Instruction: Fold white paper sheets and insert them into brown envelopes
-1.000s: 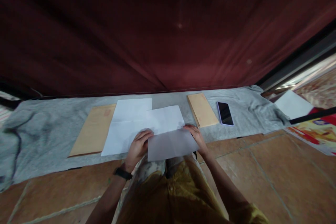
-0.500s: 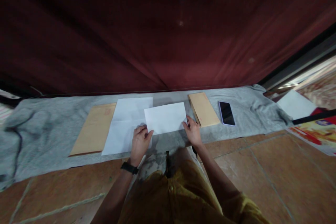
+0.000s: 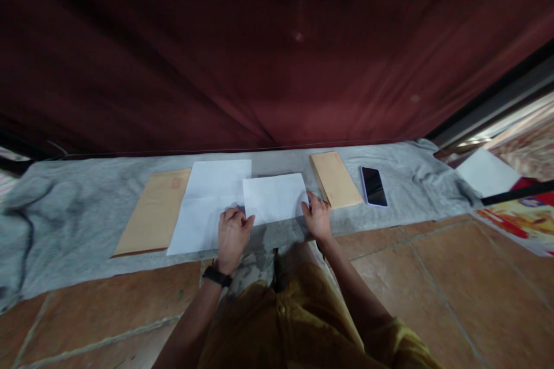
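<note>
A white sheet of paper (image 3: pixel 274 199), which looks folded in half, lies in front of me between both hands. My left hand (image 3: pixel 232 237) is closed at its lower left corner, thumb on the edge and fingers curled. At the lower right corner my right hand (image 3: pixel 318 219) pinches the paper between thumb and fingers. Under and left of it lies a larger white sheet (image 3: pixel 201 207) with a crease across its middle. Farther left is a brown envelope (image 3: pixel 153 213). Close to my right hand lies a stack of brown envelopes (image 3: pixel 340 181).
A grey cloth (image 3: pixel 411 179) covers the low, long surface. On it, right of the envelopes, lies a phone (image 3: pixel 374 186). A dark red curtain (image 3: pixel 277 69) hangs behind. Below are brown floor tiles (image 3: pixel 402 277), with a colourful printed sheet (image 3: pixel 523 222) at the far right.
The folded paper has come down flatter, its far edge a little nearer me and its left edge slightly to the right. Both hands stay at its lower corners.
</note>
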A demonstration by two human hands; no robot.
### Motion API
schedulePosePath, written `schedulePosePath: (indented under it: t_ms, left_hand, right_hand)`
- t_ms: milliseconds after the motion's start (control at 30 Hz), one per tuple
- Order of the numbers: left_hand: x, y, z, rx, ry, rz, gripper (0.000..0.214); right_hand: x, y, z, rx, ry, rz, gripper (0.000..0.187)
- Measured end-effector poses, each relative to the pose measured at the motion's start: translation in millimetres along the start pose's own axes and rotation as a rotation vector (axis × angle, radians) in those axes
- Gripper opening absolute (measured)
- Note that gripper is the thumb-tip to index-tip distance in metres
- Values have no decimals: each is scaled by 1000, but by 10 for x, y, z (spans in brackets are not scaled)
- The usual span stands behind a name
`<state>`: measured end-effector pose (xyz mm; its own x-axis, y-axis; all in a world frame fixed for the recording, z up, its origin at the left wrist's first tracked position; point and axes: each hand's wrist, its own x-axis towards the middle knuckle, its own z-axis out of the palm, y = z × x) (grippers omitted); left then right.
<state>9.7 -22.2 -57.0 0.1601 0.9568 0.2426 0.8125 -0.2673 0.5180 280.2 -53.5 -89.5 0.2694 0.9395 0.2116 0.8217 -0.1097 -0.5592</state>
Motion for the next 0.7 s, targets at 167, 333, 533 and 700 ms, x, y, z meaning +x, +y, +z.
schedulePosePath:
  t_ms: [167, 333, 533, 700]
  left_hand:
    - [1, -13, -2, 74, -18, 19, 32]
    - [-10, -11, -3, 181, -66, 21, 29]
    - [-9, -15, 2, 227, -112, 24, 28]
    - [0, -27, 10, 230, -127, 28, 27]
  right_hand:
    - [-4, -16, 25, -81, 8, -53, 41]
    - [-14, -36, 32, -187, -9, -51, 40]
    - [-23, -56, 36, -267, 2, -73, 38]
    - [-31, -45, 55, -273, 22, -91, 37]
